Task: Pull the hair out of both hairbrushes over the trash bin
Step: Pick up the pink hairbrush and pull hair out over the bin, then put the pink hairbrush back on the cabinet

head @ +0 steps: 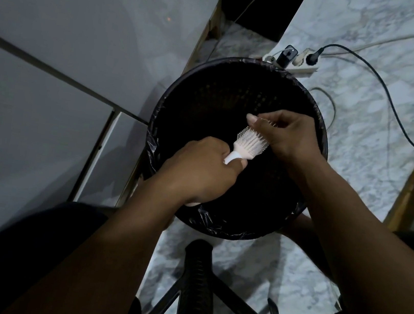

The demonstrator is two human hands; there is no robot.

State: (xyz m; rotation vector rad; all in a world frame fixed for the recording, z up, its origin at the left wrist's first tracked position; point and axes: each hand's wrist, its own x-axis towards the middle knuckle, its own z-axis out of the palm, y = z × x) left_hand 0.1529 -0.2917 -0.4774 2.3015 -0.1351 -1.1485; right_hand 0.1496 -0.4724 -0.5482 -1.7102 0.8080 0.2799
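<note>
A pale pink hairbrush (pixel 249 142) is held over the open black trash bin (pixel 181 104), bristles facing up. My left hand (pixel 198 171) is closed around its handle; the handle's end pokes out below the wrist. My right hand (pixel 284 134) is at the far end of the brush head, fingers pinched together among the bristles. A thin strand seems to run across near the fingertips, but I cannot tell whether hair is held. Only one brush is in view. The bin is lined with a black bag, and its inside is too dark to see into.
A white cabinet (pixel 70 42) stands to the left of the bin. Behind the bin lies a power strip (pixel 299 60) with plugs, and a black cable (pixel 387 92) trails over the marble floor. A black stool (pixel 197 284) is below, wooden furniture leg (pixel 412 193) at right.
</note>
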